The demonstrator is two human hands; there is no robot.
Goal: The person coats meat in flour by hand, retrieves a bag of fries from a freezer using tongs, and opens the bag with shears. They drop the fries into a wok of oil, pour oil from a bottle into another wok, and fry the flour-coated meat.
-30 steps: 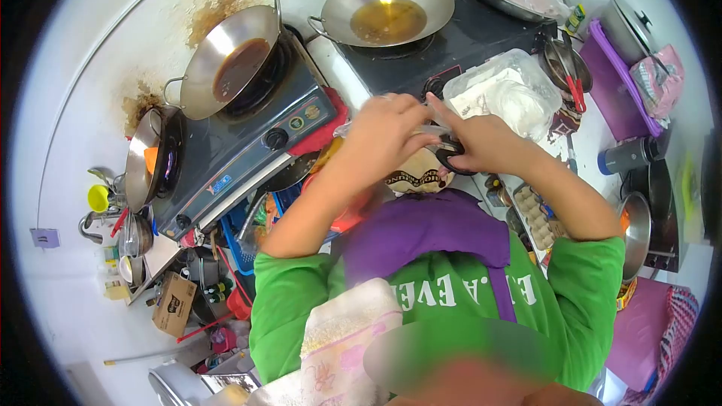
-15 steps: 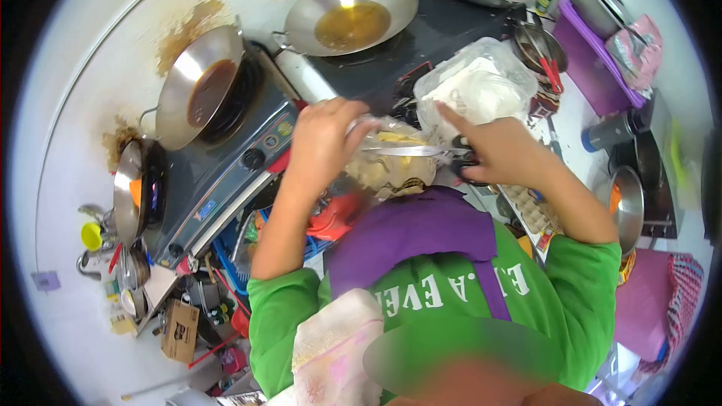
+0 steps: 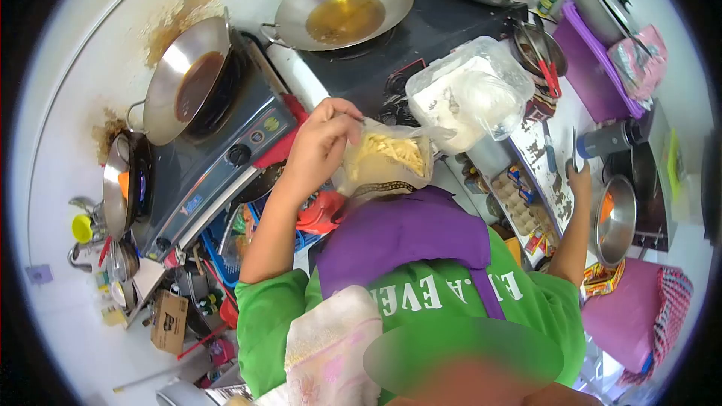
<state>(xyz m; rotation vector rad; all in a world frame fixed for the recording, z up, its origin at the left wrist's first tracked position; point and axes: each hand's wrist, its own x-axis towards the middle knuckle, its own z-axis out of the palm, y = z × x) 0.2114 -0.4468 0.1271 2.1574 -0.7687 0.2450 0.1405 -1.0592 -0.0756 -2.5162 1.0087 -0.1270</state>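
Note:
My left hand [image 3: 328, 135] is closed on the upper left edge of a clear plastic bag [image 3: 376, 173]. Pale yellow strips that look like cut potato fries [image 3: 395, 152] fill the bag, and its top gapes open. The bag is held upright just in front of the purple apron. Far to the right, my right hand [image 3: 579, 178] is closed round scissors [image 3: 574, 146], blades pointing away from me, over the white worktop. Its fingers are small and partly hidden. Beyond the bag stands a clear tub [image 3: 432, 109] holding white flour and a plastic bag.
A wok with oil [image 3: 297, 19] sits on the dark stove ahead; a second wok with brown liquid [image 3: 162, 98] stands left. Right are an egg tray [image 3: 526, 210], a knife [image 3: 549, 152], a grey cylinder [image 3: 609, 139], a steel bowl [image 3: 618, 233] and a purple bin [image 3: 594, 68].
My right hand has moved from the bag to the far right with the scissors. The bag's top now gapes, showing the yellow strips. My left hand still holds the bag.

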